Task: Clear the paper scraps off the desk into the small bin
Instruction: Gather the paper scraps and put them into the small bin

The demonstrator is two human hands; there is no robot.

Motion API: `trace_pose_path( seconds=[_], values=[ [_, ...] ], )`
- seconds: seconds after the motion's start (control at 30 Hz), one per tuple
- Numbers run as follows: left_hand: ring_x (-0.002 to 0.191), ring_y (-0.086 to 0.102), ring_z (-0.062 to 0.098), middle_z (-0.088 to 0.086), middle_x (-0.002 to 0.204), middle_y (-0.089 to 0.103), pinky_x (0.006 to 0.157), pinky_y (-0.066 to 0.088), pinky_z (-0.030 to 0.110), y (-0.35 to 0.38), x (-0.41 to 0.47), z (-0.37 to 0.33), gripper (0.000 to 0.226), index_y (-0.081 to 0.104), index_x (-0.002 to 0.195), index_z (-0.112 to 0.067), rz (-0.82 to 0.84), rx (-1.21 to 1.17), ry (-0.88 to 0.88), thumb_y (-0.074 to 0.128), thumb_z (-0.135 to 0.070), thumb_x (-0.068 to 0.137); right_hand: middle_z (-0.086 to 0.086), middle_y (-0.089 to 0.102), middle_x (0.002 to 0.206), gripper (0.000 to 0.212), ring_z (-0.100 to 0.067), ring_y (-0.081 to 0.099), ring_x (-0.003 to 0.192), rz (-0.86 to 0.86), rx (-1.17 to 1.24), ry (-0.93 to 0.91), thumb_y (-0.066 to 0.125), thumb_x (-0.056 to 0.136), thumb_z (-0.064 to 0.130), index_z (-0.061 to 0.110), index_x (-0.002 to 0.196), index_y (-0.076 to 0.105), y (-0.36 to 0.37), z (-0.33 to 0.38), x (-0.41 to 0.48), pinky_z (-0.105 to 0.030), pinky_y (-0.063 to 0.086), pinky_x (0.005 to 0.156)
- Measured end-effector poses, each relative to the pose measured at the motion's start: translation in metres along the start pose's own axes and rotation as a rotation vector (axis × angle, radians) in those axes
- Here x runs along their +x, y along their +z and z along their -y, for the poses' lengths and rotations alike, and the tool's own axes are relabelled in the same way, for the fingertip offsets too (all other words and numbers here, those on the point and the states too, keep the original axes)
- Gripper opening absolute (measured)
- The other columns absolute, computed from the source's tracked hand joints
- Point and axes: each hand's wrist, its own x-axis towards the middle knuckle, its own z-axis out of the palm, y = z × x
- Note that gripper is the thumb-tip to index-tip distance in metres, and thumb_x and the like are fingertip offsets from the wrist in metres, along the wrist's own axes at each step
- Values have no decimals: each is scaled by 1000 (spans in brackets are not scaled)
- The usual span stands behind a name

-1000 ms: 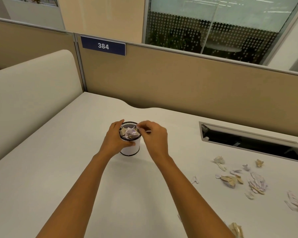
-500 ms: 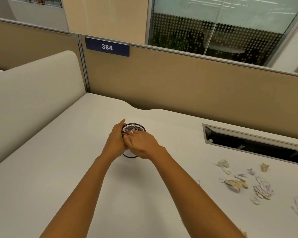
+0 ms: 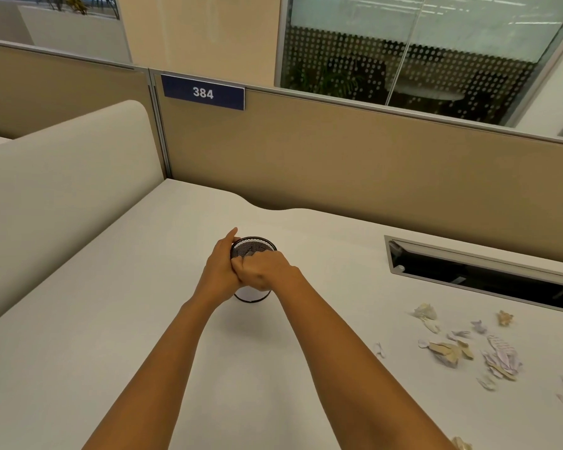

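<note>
My left hand (image 3: 220, 271) is wrapped around the left side of the small round bin of black wire mesh (image 3: 253, 251), which stands upright on the pale grey table (image 3: 111, 319), a little left of the middle and well away from the near edge. The thumb points up beside the rim. My right hand (image 3: 267, 271) lies over the near part of the bin's mouth, with the fingers curled down into it as a loose fist; I cannot tell if it grips any paper there. A bit of pale paper shows inside the bin just beyond my knuckles. The two hands touch each other in front of the bin.

Many torn paper scraps, white and brown (image 3: 468, 349), lie scattered on the right part of the table, well apart from the bin. One small white scrap (image 3: 379, 349) lies alone between them and my right forearm. Beyond the scraps there is a long dark cable slot with a metal frame (image 3: 468, 271). On the beige partition at the far side hangs a blue sign with the number 384 (image 3: 203, 92).
</note>
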Motion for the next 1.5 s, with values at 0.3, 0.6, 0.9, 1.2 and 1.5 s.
trace_pose_path(
  seconds=[0.3,0.6,0.9,1.2,1.5],
  values=[
    [123,48,22,4,139,43,92,39,26,-1,0,-4,106,25,144,-20,13,32,-27,87,-17,58,-14,66,106,30,-28,61,90,-280,66,-85,38,97,21,9,110,62,-17,-11,-21,-32,43,68],
    [132,37,24,5,148,32,104,36,35,-1,-15,-14,108,24,146,-19,12,263,24,87,-29,58,-7,65,110,21,-21,62,97,-604,426,86,49,94,13,12,107,66,-8,-69,-71,-25,46,81],
    [133,40,23,6,139,48,110,34,35,47,-73,-38,48,52,129,-12,-212,299,381,66,-22,84,-3,62,123,26,-19,59,108,-569,445,341,47,96,19,19,117,62,48,-147,-151,-27,45,88],
    [141,24,15,1,152,30,115,20,29,138,-103,-33,54,32,143,-16,198,392,202,41,-42,95,-4,43,146,40,-22,39,134,-493,230,567,44,97,24,21,138,44,86,-207,-213,-34,32,110],
    [146,7,11,-2,159,10,117,2,25,182,-114,-41,54,12,149,-19,521,539,191,24,-38,100,-2,18,158,44,-27,14,146,-266,197,498,31,101,19,32,142,37,110,-235,-242,-42,17,119]
  ],
)
